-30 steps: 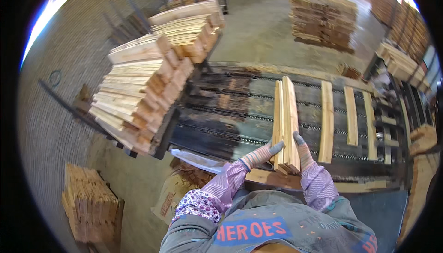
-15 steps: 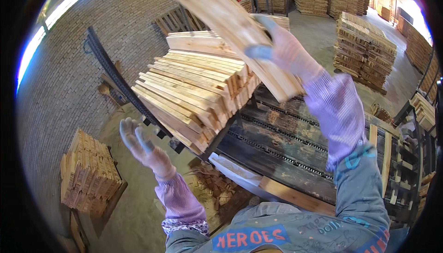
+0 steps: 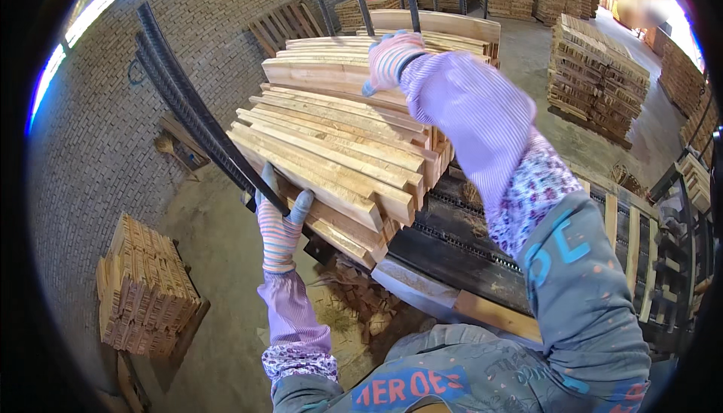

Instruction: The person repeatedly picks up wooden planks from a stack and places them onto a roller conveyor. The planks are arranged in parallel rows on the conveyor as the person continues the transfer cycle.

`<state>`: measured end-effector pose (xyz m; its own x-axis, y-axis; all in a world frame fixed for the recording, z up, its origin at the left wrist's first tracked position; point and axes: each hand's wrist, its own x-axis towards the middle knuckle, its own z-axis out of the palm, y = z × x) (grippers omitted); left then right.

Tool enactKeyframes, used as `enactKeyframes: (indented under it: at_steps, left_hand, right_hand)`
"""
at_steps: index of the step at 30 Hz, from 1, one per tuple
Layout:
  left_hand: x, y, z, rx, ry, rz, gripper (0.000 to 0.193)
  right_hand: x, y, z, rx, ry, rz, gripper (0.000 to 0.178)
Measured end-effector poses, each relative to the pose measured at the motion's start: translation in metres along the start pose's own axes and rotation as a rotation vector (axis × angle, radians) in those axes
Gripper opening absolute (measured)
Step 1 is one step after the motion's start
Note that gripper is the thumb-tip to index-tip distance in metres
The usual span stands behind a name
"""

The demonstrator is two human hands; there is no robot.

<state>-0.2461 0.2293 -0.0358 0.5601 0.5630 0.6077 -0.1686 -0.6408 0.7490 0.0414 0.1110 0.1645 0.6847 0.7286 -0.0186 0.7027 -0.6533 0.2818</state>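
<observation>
In the head view, I am seeing nothing lifted anymore; the pile of boards (image 3: 324,144), at centre, is probably growing. Left hand (image 3: 281,225), left of centre, is spreading open; right hand (image 3: 393,59), upper centre, is curling, its grip I cannot tell.

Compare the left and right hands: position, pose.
Position: the left hand is low at the plank pile's near left edge, by the black bar's lower end; the right hand is farther out, over the pile's top.
Pose: the left hand points away from the body; the right hand points leftward across the planks.
Shared: striped gloves, purple sleeves.
</observation>
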Motion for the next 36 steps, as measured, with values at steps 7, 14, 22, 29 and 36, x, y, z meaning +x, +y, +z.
enactKeyframes:
  at_steps: [7,14,22,29,36]
  left_hand:
    - [-0.001,-0.003,-0.033,-0.215,-0.257,-0.185,0.111]
    - [-0.075,0.12,0.034,-0.295,0.206,0.385,0.043]
    - [-0.141,0.238,0.196,-1.816,-1.236,0.405,0.033]
    - [-0.18,0.282,0.183,-2.196,-1.498,-0.1,0.031]
    - [-0.188,0.288,0.211,-2.01,-1.472,0.022,0.024]
  right_hand:
    - [-0.08,0.09,0.04,0.598,0.65,-0.177,0.085]
    - [-0.243,0.253,0.284,0.437,0.009,0.543,0.082]
    - [-0.338,0.121,0.473,0.444,-0.505,1.112,0.099]
    - [-0.342,0.14,0.49,0.896,0.084,1.192,0.083]
    - [-0.354,0.235,0.495,0.648,0.048,1.143,0.079]
